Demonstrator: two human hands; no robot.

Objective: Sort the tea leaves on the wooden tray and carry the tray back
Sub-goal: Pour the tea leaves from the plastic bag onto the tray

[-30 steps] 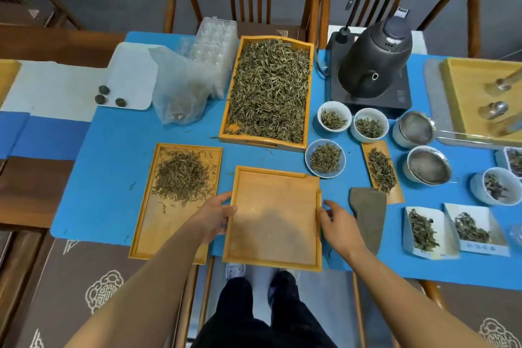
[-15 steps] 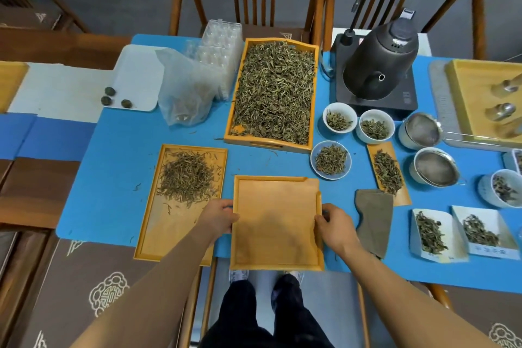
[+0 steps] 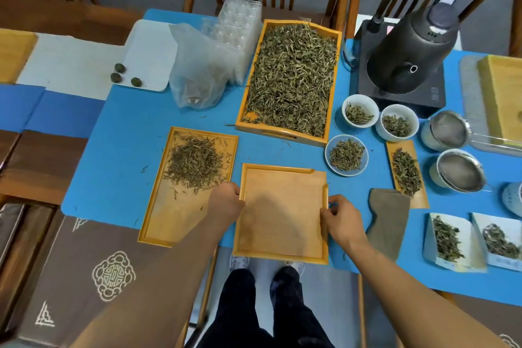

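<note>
On blue mat — wooden trays

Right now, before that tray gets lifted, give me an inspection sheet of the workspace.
Surface: blue mat, a few stray leaves on it.
Job's things: empty wooden tray overhangs the near edge; shallow tray with a leaf pile beside it; deep tray full of leaves.
Clutter: plastic bag, kettle, bowls, strainers, grey cloth.
Hands: left hand and right hand grip the empty tray's side rims.
Cables: nothing seen.
Surroundings: wooden chairs behind the table.
</note>
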